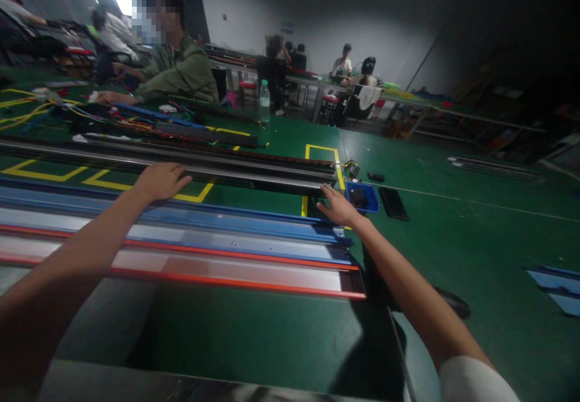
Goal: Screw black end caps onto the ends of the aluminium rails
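Observation:
My left hand [159, 179] reaches forward over the green workbench [254, 329], fingers together and curled a little, resting at the near edge of a long dark metal rail [235, 169]. My right hand [338, 205] lies flat with fingers stretched out at the right end of that rail, just above a long blue profile [217, 217]. Nearer to me lie red-edged and silver profiles [235, 269], side by side. Neither hand is wrapped round anything.
A small blue bin [368, 196] and a black phone [393, 204] sit right of my right hand. A person in a green jacket [181, 72] works at the bench's far left among coloured wires [54, 109]. A water bottle [264, 103] stands behind. Other people sit at far tables.

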The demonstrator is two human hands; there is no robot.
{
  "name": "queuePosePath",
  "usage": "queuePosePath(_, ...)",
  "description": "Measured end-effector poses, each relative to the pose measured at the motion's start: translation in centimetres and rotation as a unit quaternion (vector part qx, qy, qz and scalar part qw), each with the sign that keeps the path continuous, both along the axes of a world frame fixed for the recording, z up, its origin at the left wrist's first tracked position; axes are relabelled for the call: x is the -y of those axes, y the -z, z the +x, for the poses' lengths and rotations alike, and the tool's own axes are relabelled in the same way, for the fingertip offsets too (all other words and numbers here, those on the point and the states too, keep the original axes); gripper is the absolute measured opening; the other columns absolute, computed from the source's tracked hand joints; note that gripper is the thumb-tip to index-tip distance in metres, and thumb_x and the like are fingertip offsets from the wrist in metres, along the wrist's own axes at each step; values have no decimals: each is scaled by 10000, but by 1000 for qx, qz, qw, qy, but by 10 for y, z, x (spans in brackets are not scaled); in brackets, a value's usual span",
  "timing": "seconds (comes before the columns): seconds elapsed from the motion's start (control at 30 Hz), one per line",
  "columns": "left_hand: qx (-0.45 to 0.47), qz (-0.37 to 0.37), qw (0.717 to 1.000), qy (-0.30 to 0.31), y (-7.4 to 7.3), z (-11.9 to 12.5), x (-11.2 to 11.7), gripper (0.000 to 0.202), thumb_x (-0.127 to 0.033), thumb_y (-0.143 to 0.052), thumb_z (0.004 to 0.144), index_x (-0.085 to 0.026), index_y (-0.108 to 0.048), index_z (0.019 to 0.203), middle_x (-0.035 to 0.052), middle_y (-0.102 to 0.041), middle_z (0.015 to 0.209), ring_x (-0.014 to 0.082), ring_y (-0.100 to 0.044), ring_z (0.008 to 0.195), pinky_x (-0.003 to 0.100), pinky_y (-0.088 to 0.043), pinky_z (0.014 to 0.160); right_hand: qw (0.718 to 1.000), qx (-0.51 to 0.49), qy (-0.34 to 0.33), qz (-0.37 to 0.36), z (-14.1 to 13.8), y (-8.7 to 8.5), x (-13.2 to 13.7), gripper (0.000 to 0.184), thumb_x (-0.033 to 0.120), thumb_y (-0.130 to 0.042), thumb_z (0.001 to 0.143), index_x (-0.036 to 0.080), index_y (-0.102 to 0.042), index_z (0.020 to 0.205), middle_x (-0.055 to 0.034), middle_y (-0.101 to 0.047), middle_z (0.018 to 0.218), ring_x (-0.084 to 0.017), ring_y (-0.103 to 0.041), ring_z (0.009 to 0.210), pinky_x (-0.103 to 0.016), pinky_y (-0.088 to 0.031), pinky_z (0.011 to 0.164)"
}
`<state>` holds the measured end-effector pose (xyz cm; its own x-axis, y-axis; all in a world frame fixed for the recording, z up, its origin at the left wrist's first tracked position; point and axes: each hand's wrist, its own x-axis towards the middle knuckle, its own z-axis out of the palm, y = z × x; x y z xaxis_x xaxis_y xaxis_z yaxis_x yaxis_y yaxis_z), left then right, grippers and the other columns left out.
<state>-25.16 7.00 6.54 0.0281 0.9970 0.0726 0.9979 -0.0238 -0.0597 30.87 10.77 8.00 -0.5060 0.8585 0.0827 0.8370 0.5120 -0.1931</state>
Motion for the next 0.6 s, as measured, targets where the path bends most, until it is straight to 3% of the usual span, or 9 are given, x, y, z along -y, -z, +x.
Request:
queuePosePath(0.1,-14,-22,999,-27,8,1,-15,670,-516,-299,1030,-39,-487,1461,266,-483,1520,385,-427,1413,593,-311,1150,999,27,19,-5,-14,14,-18,768,444,-483,1019,4,-288,1618,-216,-227,1699,-339,-206,1584,-469,-217,1280)
queuePosePath(0.23,-4,-44,998,-47,17,0,-20,689,-540,-303,1036,-53,-447,1501,272,-475,1530,388,-450,1409,603,-331,1133,997,62,33,-18,-21,24,-26,804,509,-412,1034,0,-240,1632,-221,-213,1701,-356,-148,1593,-495,-160,1286)
queuePosePath(0.33,11,-47,998,-45,20,-3,-20,703,-552,-276,1041,-58,-411,1521,269,-448,1553,379,-437,1422,602,-341,1135,996,80,32,-22,-20,26,-26,823,530,-372,1039,-1,-196,1643,-218,-178,1709,-345,-116,1599,-486,-134,1290)
queuePosePath(0.5,30,-49,997,-60,24,-3,-19,737,-587,-251,1035,-58,-392,1528,281,-389,1593,421,-368,1454,741,-272,1123,994,98,24,-34,-18,23,-25,829,554,-330,1045,6,-180,1648,-212,-168,1712,-345,-122,1599,-487,-156,1285)
queuePosePath(0.6,35,-49,996,-64,24,-1,-18,760,-615,-260,1024,-53,-410,1513,293,-399,1582,433,-381,1440,771,-264,1107,993,104,24,-42,-18,21,-23,834,553,-340,1045,-3,-182,1645,-224,-174,1709,-354,-125,1597,-485,-159,1284)
